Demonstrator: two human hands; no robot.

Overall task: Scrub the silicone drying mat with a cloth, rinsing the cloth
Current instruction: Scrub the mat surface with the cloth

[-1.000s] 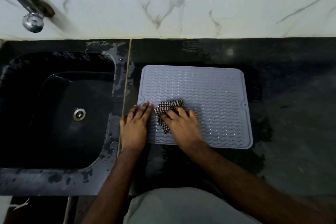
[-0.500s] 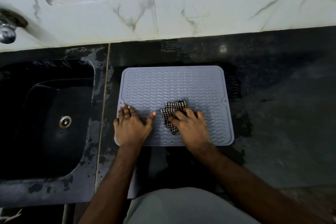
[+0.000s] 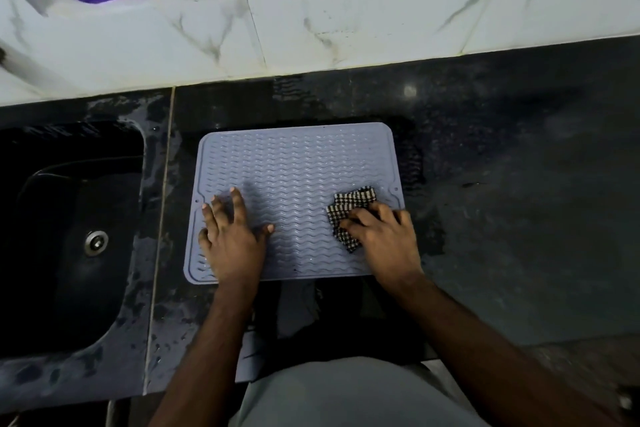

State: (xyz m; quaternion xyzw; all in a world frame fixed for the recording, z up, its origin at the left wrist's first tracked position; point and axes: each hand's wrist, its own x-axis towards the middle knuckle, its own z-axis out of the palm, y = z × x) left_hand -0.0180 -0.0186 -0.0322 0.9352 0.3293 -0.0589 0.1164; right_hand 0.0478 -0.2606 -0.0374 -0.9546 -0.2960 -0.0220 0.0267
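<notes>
Swept over to the mat's (image 3: 298, 184) right edge, right hand (image 3: 384, 239) presses the bunched cloth (image 3: 349, 208) while left hand (image 3: 232, 236), fingers spread flat, pins the left edge still.

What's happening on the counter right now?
A person is scrubbing a grey mat that lies flat on the dark counter beside the sink. The left hand presses flat on the mat's left side, fingers spread, to steady it. The right hand grips a checked cloth bunched against the mat near its right edge. The counter around the mat looks wet. No water flow is visible at the sink, so the cloth is not being rinsed at this moment.
</notes>
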